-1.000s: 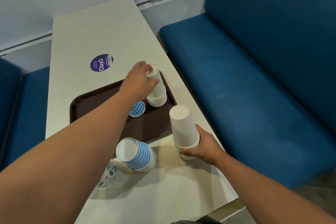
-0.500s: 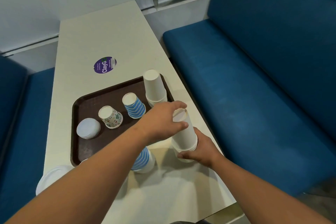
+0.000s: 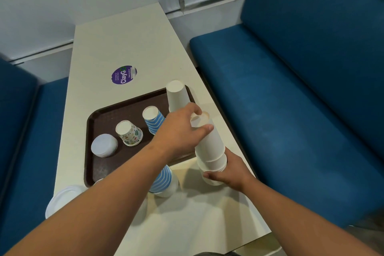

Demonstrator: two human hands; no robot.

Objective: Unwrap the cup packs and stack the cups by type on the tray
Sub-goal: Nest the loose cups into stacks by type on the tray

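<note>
Across the middle of the frame, a cream table (image 3: 128,43) between blue benches (image 3: 301,89), with a purple sticker (image 3: 124,75) above centre. Left of centre, a brown tray (image 3: 97,164) bearing upturned cups: a pale flat stack (image 3: 104,145) at left, a patterned cup (image 3: 129,133), a blue-striped cup (image 3: 153,121) and, at the tray's upper right corner, a tall white stack (image 3: 176,94). Below the tray, on the table, more blue-striped cups (image 3: 164,181), partly hidden by the left forearm; at lower left, white lids or plates (image 3: 62,197), hard to tell which.

Right of centre, a leaning stack of white cups (image 3: 211,147), standing on the table just off the tray's right edge. Left hand (image 3: 180,131) reaching in from lower left, fingers curled round the stack's top. Right hand (image 3: 230,169) clasping its base, thumb across the front.

Compared with half a second earlier, same grip on both ends, the stack tilted further toward the upper left.
</note>
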